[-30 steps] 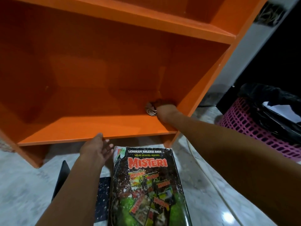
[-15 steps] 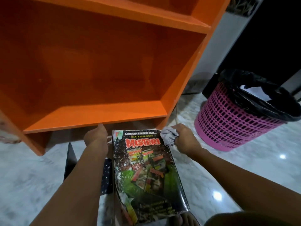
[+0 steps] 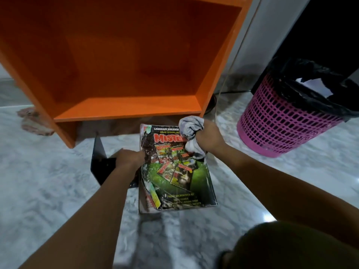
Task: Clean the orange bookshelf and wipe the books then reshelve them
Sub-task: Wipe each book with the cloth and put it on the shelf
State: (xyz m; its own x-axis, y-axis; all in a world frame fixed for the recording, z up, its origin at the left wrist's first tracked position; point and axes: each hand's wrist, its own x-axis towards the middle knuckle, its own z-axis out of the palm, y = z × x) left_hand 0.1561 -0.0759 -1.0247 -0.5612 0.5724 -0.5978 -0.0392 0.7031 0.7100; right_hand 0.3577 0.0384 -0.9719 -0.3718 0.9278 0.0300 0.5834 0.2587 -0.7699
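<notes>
Orange bookshelf (image 3: 126, 109) stands at back-left. On the marble floor in front, L hand (image 3: 129, 159) curls round the left edge of the Misteri book (image 3: 174, 171). R hand (image 3: 208, 139) clutches a bunched grey cloth (image 3: 191, 131) on the book's top-right corner. Pink bin (image 3: 281, 123) at far right.

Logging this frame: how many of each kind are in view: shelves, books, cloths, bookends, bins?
Orange bookshelf: 1
Misteri book: 1 cover showing; whether more lie beneath cannot be told
Grey cloth: 1, gripped by the right hand
Black bookend: 1
Pink basket: 1
Total: 5
</notes>
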